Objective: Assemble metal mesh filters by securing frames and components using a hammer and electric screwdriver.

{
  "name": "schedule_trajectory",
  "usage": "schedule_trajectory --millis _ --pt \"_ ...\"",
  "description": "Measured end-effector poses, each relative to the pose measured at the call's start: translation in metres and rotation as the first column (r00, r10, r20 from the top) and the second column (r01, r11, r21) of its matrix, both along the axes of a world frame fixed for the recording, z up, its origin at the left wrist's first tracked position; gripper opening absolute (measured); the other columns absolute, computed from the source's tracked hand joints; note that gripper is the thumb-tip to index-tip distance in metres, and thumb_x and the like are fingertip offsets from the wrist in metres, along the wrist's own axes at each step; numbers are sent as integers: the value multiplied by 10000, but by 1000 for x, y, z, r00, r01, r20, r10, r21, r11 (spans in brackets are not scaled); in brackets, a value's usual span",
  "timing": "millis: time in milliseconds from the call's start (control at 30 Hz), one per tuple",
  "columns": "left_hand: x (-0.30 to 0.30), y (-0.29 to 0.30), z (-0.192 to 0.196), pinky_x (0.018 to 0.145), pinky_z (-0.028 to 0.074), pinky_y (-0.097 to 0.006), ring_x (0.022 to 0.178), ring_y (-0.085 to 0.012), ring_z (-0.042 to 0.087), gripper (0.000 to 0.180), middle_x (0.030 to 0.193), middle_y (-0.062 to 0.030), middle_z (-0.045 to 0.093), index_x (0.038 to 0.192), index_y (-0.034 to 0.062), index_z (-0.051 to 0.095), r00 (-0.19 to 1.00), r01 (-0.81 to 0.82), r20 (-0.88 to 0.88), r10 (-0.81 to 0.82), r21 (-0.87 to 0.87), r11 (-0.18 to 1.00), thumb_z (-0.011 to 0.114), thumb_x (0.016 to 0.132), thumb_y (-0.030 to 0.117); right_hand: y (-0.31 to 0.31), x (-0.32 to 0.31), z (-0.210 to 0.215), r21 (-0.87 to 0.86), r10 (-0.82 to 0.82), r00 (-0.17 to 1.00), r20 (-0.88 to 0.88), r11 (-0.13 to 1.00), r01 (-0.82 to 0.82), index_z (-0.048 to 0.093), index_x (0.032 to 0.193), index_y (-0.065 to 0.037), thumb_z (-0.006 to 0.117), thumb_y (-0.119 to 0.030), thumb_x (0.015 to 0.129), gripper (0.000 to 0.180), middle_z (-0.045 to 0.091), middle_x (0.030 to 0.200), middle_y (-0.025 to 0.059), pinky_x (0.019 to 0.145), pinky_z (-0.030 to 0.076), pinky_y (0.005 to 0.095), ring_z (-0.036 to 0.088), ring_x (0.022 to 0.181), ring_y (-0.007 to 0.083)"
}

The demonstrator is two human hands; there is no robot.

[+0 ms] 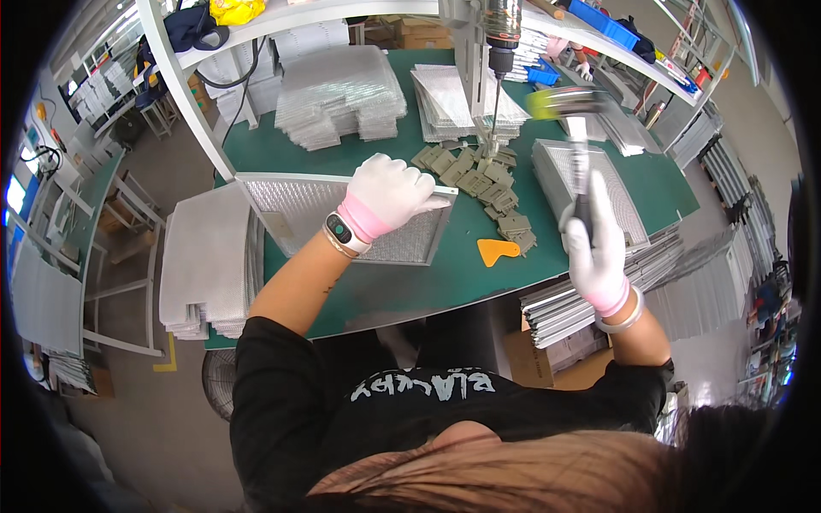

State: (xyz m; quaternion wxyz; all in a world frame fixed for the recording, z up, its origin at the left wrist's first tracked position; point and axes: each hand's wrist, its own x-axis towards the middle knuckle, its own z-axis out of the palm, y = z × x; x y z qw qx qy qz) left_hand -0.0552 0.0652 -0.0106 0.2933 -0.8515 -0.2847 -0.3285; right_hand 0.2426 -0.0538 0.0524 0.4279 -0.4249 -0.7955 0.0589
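Observation:
My left hand (pixel 389 195), in a white glove with a pink cuff, grips the upper edge of a metal-framed mesh panel (pixel 402 244) near its right corner. The panel stands tilted on the green table. Raised at the right, my gloved right hand (pixel 596 248) is closed round the dark handle of a mallet (pixel 564 103). Its yellow-green and dark head is smeared by motion. Between my hands lies a heap of small olive-grey metal plates (pixel 486 181). An orange plastic scraper (pixel 497 251) rests nearer to me.
Above the plates hangs a power driver (pixel 502 38) with a long bit. Stacked silvery mesh sheets (pixel 340 90) lie at the back, and more sheets (pixel 205 256) stand at the left. Framed panels (pixel 590 171) are piled on the right of the table (pixel 368 299). A white shelf (pixel 333 13) spans the far side.

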Motion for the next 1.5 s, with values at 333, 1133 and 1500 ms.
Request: schedule_trajectory --millis 333,1133,1500 --pt "-1 0 0 557 415 -329 565 -178 547 386 570 8 492 632 172 527 1000 -6 12 7 -34 999 726 742 484 0 -1 -4 -70 -53 998 -36 996 50 393 1471 14 536 -9 919 571 635 880 142 735 530 344 652 750 267" --pt "57 -30 -13 533 350 -410 519 -245 504 278 520 -34 493 516 124 530 878 -169 416 237 -195 966 734 635 271 175 -101 119 393 198 930 -311 917 -64 285 1521 -22 645 -104 893 729 556 1232 86 899 450 259 523 1037 129" --pt "53 -26 -16 505 334 -390 488 -234 475 275 520 -13 476 521 130 510 863 -91 491 118 -78 993 749 614 230 156 -119 95 152 426 268 -864 729 -668 599 900 -72 614 -148 939 86 582 722 5 556 453 236 550 620 104"
